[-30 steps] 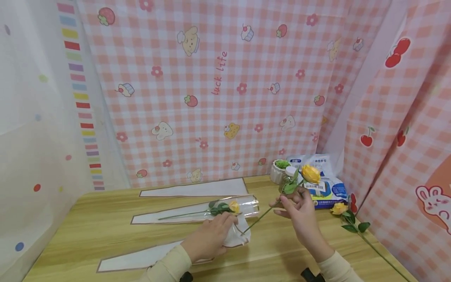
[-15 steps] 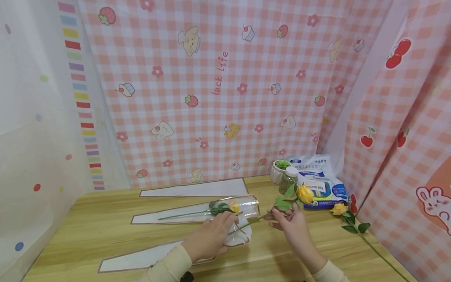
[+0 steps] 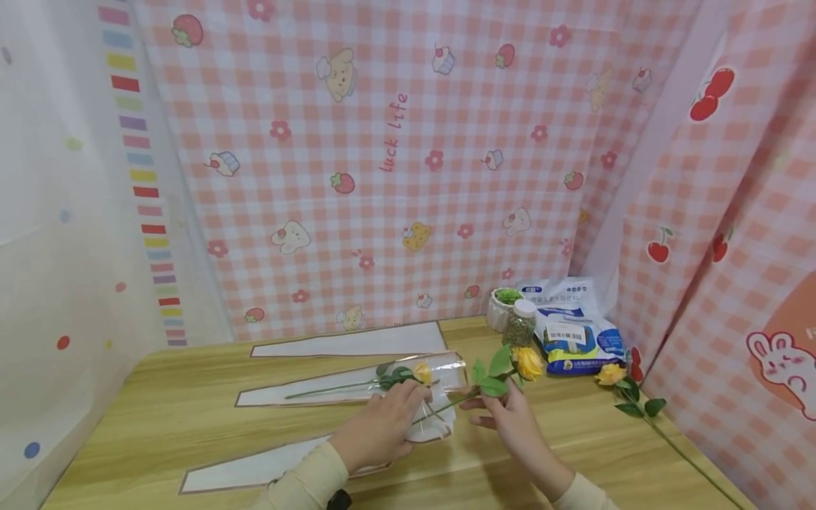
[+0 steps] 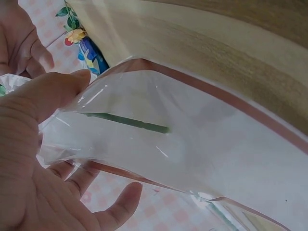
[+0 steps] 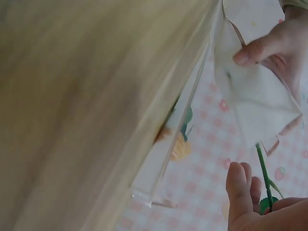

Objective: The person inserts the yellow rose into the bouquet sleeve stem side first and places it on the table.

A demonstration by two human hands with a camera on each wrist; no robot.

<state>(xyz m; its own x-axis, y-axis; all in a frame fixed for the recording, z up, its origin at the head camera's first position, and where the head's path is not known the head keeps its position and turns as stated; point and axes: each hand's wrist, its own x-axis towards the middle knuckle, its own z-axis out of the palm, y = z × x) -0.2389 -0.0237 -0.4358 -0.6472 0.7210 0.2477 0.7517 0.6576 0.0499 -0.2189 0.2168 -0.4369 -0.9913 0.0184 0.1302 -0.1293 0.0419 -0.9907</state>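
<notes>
The left hand [image 3: 376, 428] holds the nearest flower sleeve [image 3: 255, 464] near its mouth between thumb and fingers. The right hand [image 3: 515, 425] pinches a yellow rose [image 3: 528, 364] by the stem, its lower end inside that sleeve. Beyond lies a second sleeve [image 3: 268, 396] containing another yellow rose [image 3: 423, 372]; farther back stands a white-capped jar [image 3: 520, 326].

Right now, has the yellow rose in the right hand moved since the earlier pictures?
Yes, down and left in the head view: the rose's yellow bloom was right of the white-lidded jar, and now shows just below it.
</notes>
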